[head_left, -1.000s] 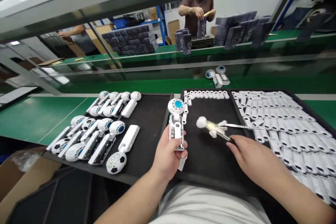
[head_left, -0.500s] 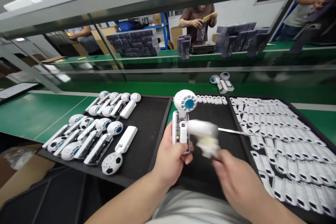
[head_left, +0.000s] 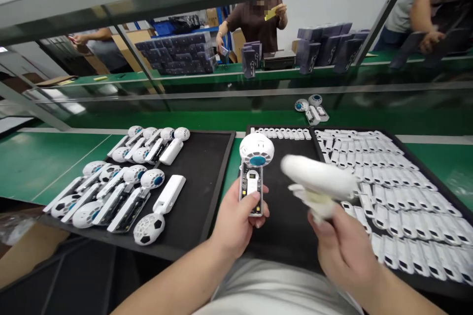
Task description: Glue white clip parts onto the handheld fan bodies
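"Report the fingers."
"Left hand (head_left: 234, 216) grips a round-headed handheld device (head_left: 256, 151) above the middle tray's (head_left: 283, 241) left edge. Right hand (head_left: 345, 241) clenches a blurred, mallet-like tool (head_left: 318, 175), just right, apart."
"Step?"
"Judged: tool and device held ready. Next move calls for steady left support, thumb minding the inset white strip (head_left: 253, 186)."

Bare left hand (head_left: 242, 216), bare right hand (head_left: 345, 246), both forearms (head_left: 181, 275) uncovered, a whitish garment (head_left: 275, 288) (softly creased, shaded grey in its folds) between them
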Demonstrator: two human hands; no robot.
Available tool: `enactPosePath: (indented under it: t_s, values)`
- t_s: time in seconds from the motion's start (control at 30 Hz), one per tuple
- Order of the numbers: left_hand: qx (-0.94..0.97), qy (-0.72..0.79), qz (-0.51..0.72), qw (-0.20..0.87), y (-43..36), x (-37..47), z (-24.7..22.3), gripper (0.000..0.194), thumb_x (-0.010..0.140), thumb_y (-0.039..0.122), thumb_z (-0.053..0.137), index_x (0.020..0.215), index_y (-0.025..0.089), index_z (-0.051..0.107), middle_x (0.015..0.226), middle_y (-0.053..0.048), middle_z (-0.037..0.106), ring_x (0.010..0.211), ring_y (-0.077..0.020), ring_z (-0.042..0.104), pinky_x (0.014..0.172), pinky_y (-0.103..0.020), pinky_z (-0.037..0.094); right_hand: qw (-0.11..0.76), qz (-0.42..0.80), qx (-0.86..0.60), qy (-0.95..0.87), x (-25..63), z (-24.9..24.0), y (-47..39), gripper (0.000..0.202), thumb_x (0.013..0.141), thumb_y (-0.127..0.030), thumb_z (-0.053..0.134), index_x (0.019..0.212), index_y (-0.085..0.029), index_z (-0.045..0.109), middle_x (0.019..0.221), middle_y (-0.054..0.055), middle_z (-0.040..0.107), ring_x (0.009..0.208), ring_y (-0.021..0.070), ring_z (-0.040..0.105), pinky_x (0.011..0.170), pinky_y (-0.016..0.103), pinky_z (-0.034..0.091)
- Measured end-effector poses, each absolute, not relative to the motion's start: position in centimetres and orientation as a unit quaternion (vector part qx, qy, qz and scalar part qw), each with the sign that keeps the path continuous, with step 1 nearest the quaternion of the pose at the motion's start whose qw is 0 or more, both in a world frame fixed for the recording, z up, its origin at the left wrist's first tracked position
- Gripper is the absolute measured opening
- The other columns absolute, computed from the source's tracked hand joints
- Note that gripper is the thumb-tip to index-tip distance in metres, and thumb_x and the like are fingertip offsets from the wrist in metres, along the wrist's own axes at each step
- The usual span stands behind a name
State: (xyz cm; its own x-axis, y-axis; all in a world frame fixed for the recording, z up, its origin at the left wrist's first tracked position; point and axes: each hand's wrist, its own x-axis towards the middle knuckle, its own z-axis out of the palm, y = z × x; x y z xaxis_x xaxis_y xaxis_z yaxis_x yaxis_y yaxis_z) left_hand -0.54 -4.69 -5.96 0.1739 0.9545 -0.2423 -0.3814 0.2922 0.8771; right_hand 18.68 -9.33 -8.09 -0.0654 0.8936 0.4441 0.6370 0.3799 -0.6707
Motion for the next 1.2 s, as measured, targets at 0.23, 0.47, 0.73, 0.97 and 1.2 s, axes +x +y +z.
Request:
enactPosePath:
  t_s: [0.23, 0.47, 0.73, 0.97, 1.2]
  values:
    - [0.391, 0.376, 0.390, 0.744, -6.1, -0.7, -6.2, 0.037, 0.072, 0.035, 0.078, 0.097, 0.017, 0.057, 0.090, -0.005, 0.062, 0.052, -0.0090, 0.054, 0.038, -0.018, 0.032, 0.285, 0.104, -0.649, -0.698, 19.4, -5.4, -4.5, 0.026, 0.100, -0.036, 0.034, 0.077, -0.026, 0.039, 0.054, -0.002, 0.053, 0.045, 0.0191, 0.052, 0.046, 0.030, 0.026]
    - [0.331, 0.457, 0.467, 0.681, -5.3, -0.8, -6.1, 0.028, 0.078, 0.028, 0.071, 0.096, 0.017, 0.053, 0.091, -0.002, 0.060, 0.056, -0.0079, 0.053, 0.038, -0.016, 0.032, 0.332, 0.100, -0.528, -0.775, 19.3, -7.6, -8.9, 0.021, 0.103, -0.028, 0.034, 0.084, -0.026, 0.043, 0.054, -0.005, 0.053, 0.040, 0.0163, 0.051, 0.043, 0.029, 0.033]
    - [0.347, 0.449, 0.470, 0.676, -5.5, -0.2, -5.3, 0.031, 0.078, 0.029, 0.069, 0.100, 0.016, 0.052, 0.087, -0.001, 0.058, 0.055, -0.0078, 0.052, 0.037, -0.016, 0.033, 0.363, 0.120, -0.562, -0.733, 19.2, -8.6, -10.3, 0.022, 0.102, -0.034, 0.035, 0.086, -0.026, 0.048, 0.055, 0.001, 0.057, 0.045, 0.0208, 0.056, 0.043, 0.030, 0.034]
    - [0.323, 0.446, 0.478, 0.684, -5.5, -0.3, -6.4, 0.034, 0.079, 0.032, 0.070, 0.102, 0.016, 0.051, 0.088, -0.001, 0.057, 0.056, -0.0076, 0.053, 0.036, -0.015, 0.033, 0.286, 0.150, -0.542, -0.776, 17.3, -10.0, -9.3, 0.025, 0.106, -0.030, 0.030, 0.085, -0.026, 0.043, 0.054, -0.005, 0.056, 0.040, 0.0171, 0.055, 0.042, 0.029, 0.032]
    - [0.339, 0.426, 0.502, 0.673, -5.4, -1.1, -5.9, 0.027, 0.079, 0.029, 0.068, 0.097, 0.017, 0.051, 0.073, 0.001, 0.057, 0.054, -0.0090, 0.049, 0.039, -0.017, 0.035, 0.371, 0.209, -0.537, -0.728, 19.6, -9.6, -10.9, 0.026, 0.104, -0.039, 0.035, 0.090, -0.026, 0.053, 0.064, 0.000, 0.062, 0.051, 0.0189, 0.060, 0.051, 0.029, 0.042]
